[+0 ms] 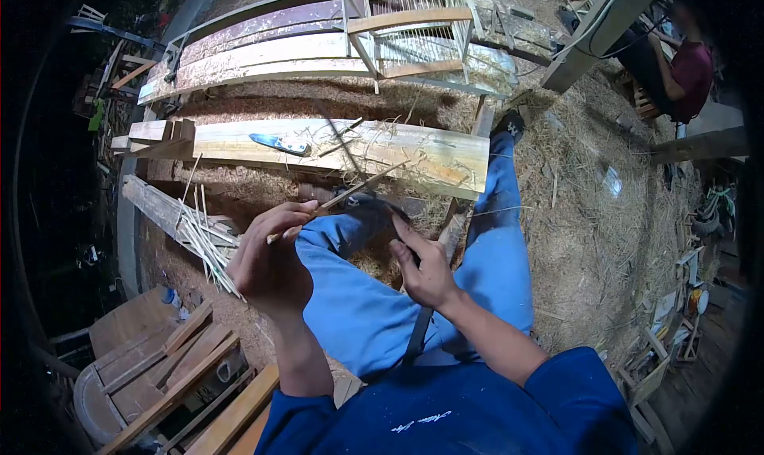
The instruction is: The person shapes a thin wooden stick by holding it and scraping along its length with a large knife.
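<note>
My left hand [274, 252] is closed around a thin wooden stick [362, 186], which points up and right over my lap. Close by on the right, my right hand [427, 270] is curled round a slim, dark knife-like tool [394, 211]; motion blur and my fingers hide most of it. The tool's dark end lies near the stick, but whether they touch I cannot tell. Just beyond both hands, a blue-handled folding knife [278, 143] rests on a pale plank bench [446, 157] among curled shavings.
A slatted wooden cage-like frame [410, 17] stands on the farther bench [263, 57]. Thin sticks [208, 244] lie bundled at left. Boards [179, 375] and a wooden chair [103, 391] are at lower left. A post [593, 33] and a seated person [688, 73] are at right. Shavings cover the floor.
</note>
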